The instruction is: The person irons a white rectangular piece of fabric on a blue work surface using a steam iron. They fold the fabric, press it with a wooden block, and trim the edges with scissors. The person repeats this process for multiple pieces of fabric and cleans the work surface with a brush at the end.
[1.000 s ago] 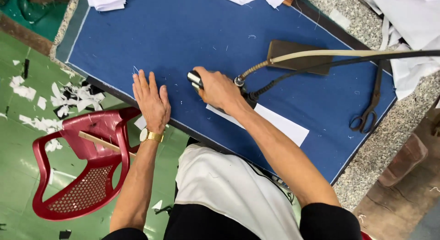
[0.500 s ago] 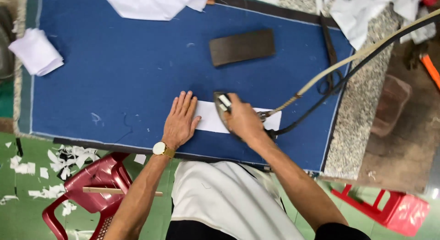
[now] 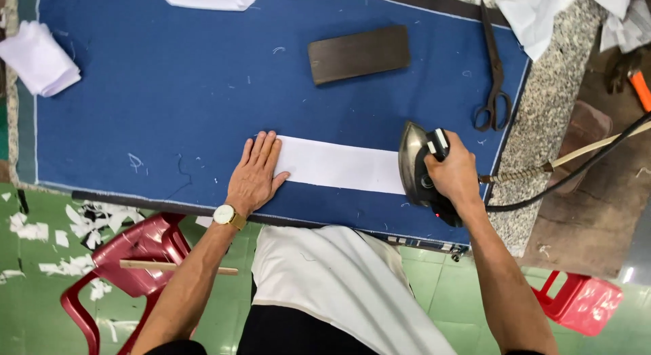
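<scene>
A long white fabric strip (image 3: 342,166) lies flat on the blue padded table (image 3: 169,90). My left hand (image 3: 255,173), with a watch on its wrist, presses flat on the strip's left end, fingers spread. My right hand (image 3: 453,173) grips the handle of a metal iron (image 3: 415,166) that sits at the strip's right end, near the table's right edge. The iron's cable (image 3: 576,158) trails off to the right.
A dark rectangular block (image 3: 359,54) lies on the table beyond the strip. Scissors (image 3: 494,77) rest at the right edge. White cloth pieces (image 3: 39,58) sit at the left and far edges. Red plastic chairs (image 3: 135,250) and paper scraps (image 3: 78,223) are on the green floor.
My right hand has slid the iron rightward along the strip to its right end, uncovering the strip's length. My left hand stays on the left end. The view has shifted.
</scene>
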